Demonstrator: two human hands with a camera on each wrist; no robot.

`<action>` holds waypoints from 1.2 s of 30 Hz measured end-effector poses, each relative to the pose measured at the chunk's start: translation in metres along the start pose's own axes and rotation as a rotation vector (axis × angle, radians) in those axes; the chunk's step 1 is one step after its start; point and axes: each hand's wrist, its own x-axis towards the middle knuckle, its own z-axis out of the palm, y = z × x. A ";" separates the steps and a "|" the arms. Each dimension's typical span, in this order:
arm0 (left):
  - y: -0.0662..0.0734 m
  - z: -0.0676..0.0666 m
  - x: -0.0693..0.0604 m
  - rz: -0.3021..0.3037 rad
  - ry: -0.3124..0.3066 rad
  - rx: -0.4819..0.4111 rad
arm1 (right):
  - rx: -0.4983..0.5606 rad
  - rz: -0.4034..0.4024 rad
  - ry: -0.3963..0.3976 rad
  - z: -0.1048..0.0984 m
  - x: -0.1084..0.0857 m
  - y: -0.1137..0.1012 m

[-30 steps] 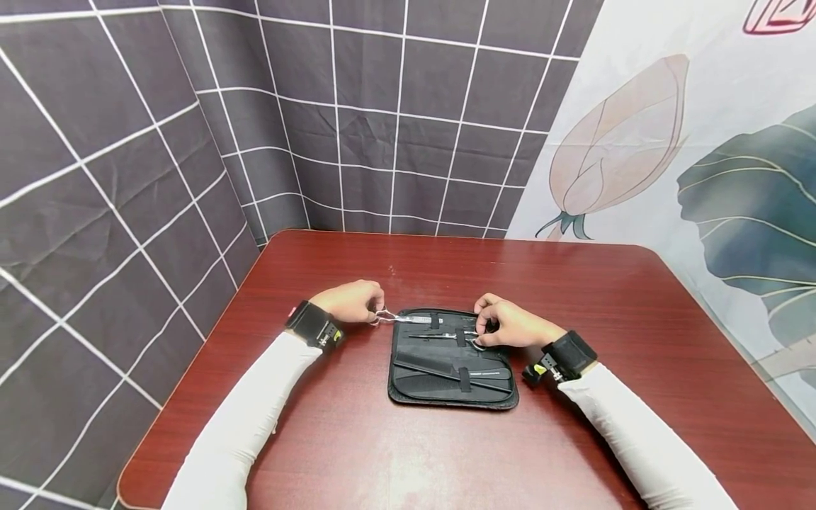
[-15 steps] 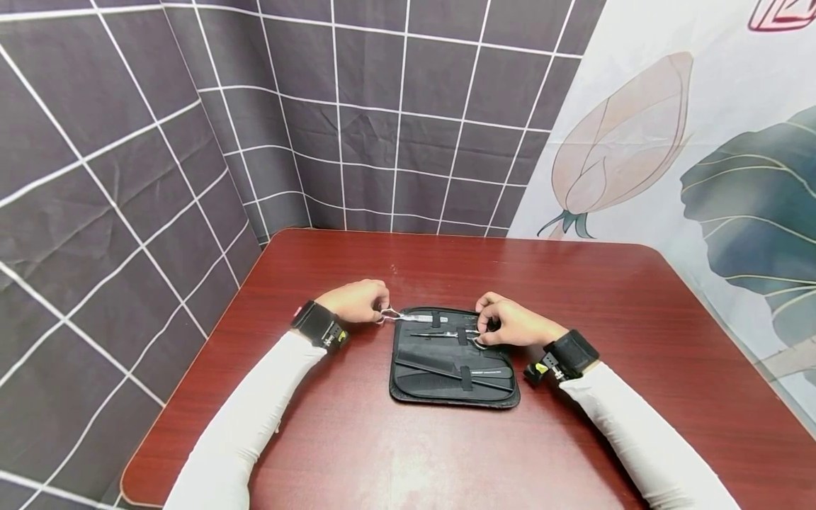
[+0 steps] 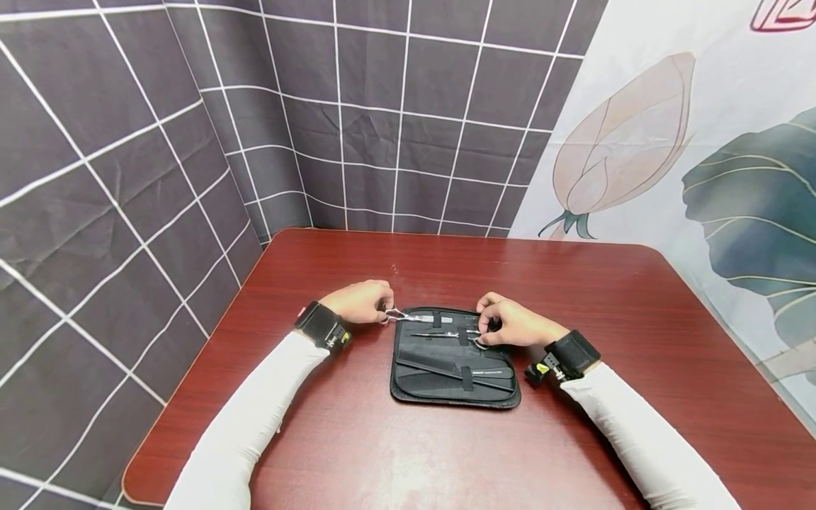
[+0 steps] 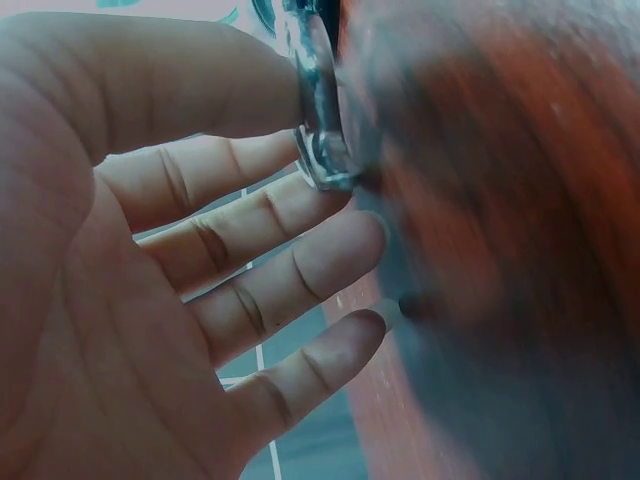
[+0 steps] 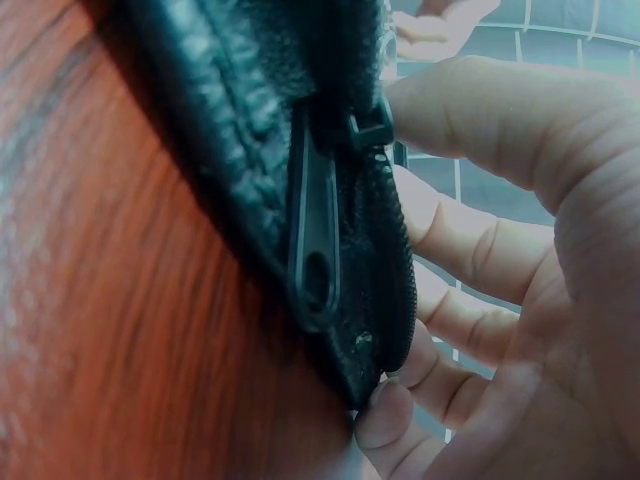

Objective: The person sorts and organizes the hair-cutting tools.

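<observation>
On the table lies an open black zip case (image 3: 414,393). My left hand (image 3: 357,301) pinches the finger rings of silver thinning scissors (image 3: 411,318) between thumb and index finger; their toothed blade passes under a strap. In the left wrist view the other fingers of that hand (image 4: 215,250) spread loosely below a metal ring (image 4: 318,110). A second pair of scissors (image 3: 433,334) sits under another strap. Over the case's zipped edge (image 5: 395,240), my right hand (image 3: 513,322) curls thumb and index finger about the handles of this pair; their fingertip contact is partly hidden.
Black combs (image 3: 440,368) lie strapped in the near part of the case. A zipper pull (image 5: 318,220) hangs at its right edge. The reddish-brown table (image 3: 331,425) extends around the case, with a dark gridded cloth (image 3: 363,127) behind it.
My left hand has shifted slightly to the right, and the thinning scissors have slid farther under their strap. The right hand stays nearly still.
</observation>
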 end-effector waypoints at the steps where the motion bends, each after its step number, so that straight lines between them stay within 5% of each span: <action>1: 0.000 0.000 0.000 0.000 0.001 0.000 | 0.003 0.000 -0.002 0.000 0.000 0.000; 36: 0.011 0.001 0.002 0.016 0.011 0.003 | 0.001 -0.006 0.008 0.001 0.001 0.002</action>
